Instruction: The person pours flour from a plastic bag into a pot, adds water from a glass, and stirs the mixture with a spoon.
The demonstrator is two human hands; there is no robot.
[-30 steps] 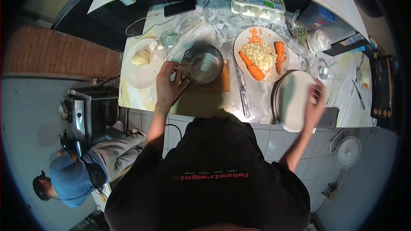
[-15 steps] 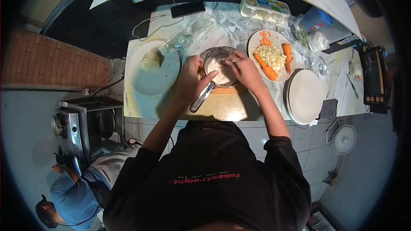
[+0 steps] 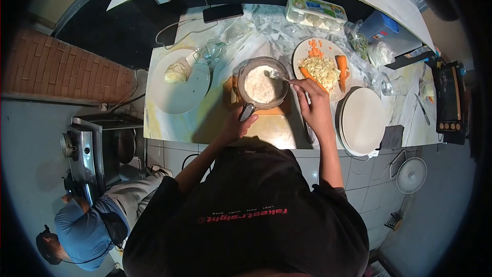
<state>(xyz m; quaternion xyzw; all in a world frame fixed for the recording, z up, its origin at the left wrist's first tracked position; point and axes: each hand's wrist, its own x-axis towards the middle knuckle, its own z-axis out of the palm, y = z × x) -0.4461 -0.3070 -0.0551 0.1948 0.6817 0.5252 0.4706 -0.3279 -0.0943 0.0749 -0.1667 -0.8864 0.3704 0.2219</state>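
My left hand (image 3: 240, 124) is closed round the dark handle of a round pan (image 3: 283, 98) over a wooden board (image 3: 279, 110). Whitish flour-like powder (image 3: 259, 85) covers the pan's bottom. A metal spoon (image 3: 279, 76), held in my right hand (image 3: 311, 97), dips into the powder at the pan's right side. To the right, a plate (image 3: 301, 51) bears diced carrot, a chopped pale heap (image 3: 322, 71) and carrot pieces (image 3: 342, 66). On the left, a large plate (image 3: 169, 97) holds a pale cabbage-like piece (image 3: 176, 73).
Stacked plates (image 3: 363, 120) stand at the right front edge. An egg carton (image 3: 316, 13), a phone (image 3: 223, 13) with a cable and a blue container (image 3: 378, 24) line the back. A knife (image 3: 423, 110) lies far right. Another person (image 3: 84, 231) is at lower left.
My left hand has moved from the pan's rim down to its handle. My right hand has moved right and now holds the spoon in the powder. The pan's inside is more exposed.
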